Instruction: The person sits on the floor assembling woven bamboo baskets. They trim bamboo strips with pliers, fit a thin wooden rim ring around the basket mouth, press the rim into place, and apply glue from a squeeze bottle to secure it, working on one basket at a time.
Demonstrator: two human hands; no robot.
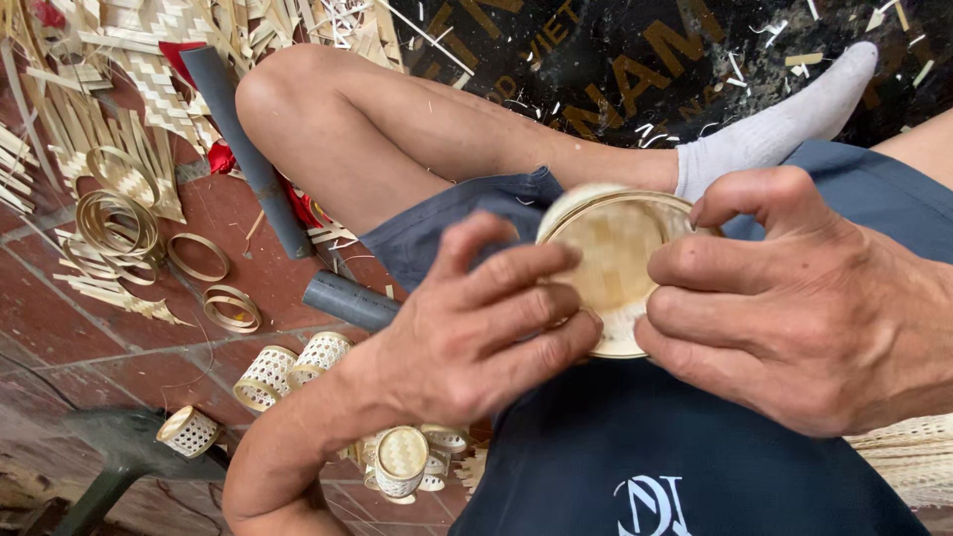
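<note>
My left hand [476,333] and right hand [804,308] have their fingers clamped around the round woven bamboo lid [613,260] over my lap, small woven baskets [288,365] and bamboo rings [119,220] beyond on the tiled floor [79,328].

Black sheet [635,60] with gold lettering, floor, top centre

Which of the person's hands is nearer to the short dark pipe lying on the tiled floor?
Left. The left hand sits just right of the dark pipe; the right hand lies farther off, beyond the round woven lid both hold.
</note>
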